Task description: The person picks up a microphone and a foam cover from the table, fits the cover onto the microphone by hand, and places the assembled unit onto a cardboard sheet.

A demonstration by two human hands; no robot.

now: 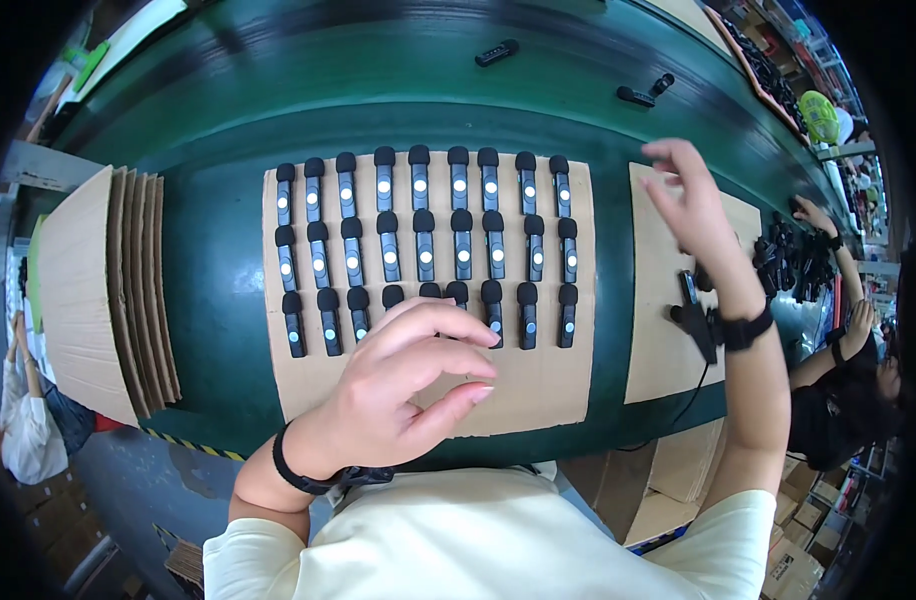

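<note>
Three rows of small black clip-on microphones (462, 245) with foam tips lie on a flat cardboard sheet (538, 390) before me. Most visible ones show a round pale spot on the body. My left hand (403, 375) hovers over the front row, fingers curved and thumb apart from them, nothing visible in between. It hides part of several front-row microphones. Raised to the right, my right hand (690, 205) is above a second cardboard sheet (658, 370), thumb and fingers spread with nothing seen in them. A dark device with a cable (694, 325) lies near that wrist.
Stacked cardboard sheets (128, 290) stand at the left of the green work surface (213, 300). Loose microphones (497, 53) lie at the back. At the right, another person's hand (813, 215) is by a pile of black items (803, 265). Cardboard boxes (683, 460) sit below the near edge.
</note>
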